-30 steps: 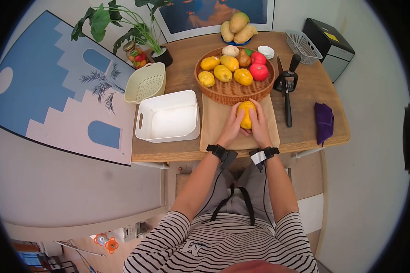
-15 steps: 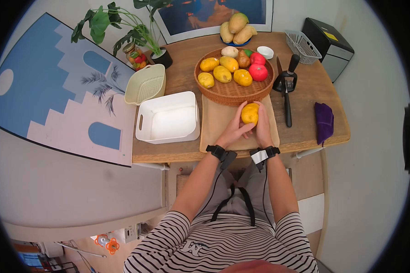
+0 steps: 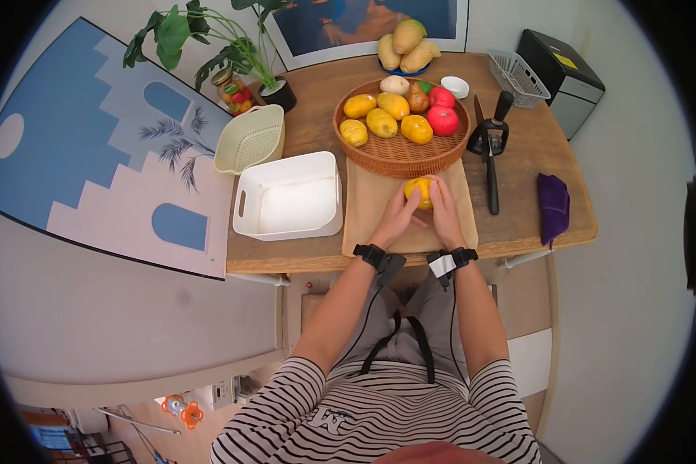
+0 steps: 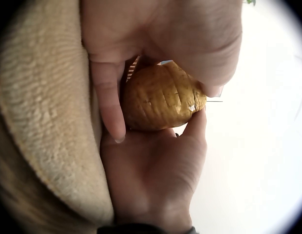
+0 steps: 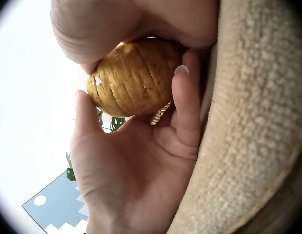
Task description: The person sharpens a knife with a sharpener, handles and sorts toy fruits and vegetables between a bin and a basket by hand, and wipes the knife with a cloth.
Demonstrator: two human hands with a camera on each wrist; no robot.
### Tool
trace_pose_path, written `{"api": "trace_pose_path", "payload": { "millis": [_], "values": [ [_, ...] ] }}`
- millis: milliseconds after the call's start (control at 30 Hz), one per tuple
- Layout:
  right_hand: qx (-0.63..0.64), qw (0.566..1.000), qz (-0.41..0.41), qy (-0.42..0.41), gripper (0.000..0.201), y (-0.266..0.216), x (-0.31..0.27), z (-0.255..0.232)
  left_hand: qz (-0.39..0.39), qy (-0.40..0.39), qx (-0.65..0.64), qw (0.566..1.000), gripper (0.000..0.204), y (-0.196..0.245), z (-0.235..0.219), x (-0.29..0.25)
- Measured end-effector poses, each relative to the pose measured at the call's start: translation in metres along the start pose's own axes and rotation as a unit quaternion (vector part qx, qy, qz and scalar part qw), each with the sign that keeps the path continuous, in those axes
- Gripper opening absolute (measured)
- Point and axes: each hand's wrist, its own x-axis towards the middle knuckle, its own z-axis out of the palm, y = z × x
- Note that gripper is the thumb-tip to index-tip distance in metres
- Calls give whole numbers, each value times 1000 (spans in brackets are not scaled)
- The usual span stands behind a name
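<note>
Between both hands is a yellow, ridged fruit (image 3: 418, 192), held over a beige cloth (image 3: 370, 220) at the front of the table. The left hand (image 3: 395, 219) grips its left side, and the right hand (image 3: 444, 213) grips its right side. Close up in the left wrist view, the fruit (image 4: 163, 97) shows grooved skin, with thumbs and fingers curled round it. The right wrist view shows the same fruit (image 5: 134, 78) between the two palms, above the cloth (image 5: 253, 107).
Behind the hands stands a wicker basket (image 3: 402, 161) of yellow and red fruit. A white bin (image 3: 288, 229) and green colander (image 3: 249, 143) are on the left. A black-handled knife (image 3: 492, 185), a black stand (image 3: 489, 139) and a purple cloth (image 3: 552, 209) lie to the right.
The fruit has been turned between the hands and sits slightly lower in the fingers than a second ago. Both hands still hold it, and the head view has shifted slightly.
</note>
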Motion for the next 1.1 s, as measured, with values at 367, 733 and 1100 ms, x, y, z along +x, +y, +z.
{"api": "trace_pose_path", "payload": {
  "millis": [367, 733, 1100],
  "values": [
    [-129, 990, -51, -6, 37, -11, -4, 3, -21, 37, 18, 999, 43, 11, 6, -2],
    [-38, 999, -24, -13, 39, -9, -3, 0, -2, 28, 83, 996, 45, 8, 7, -1],
    [11, 1000, -10, -11, 39, 0, -1, -1, -35, 45, 41, 998, 47, 12, 8, -3]
  ]
}}
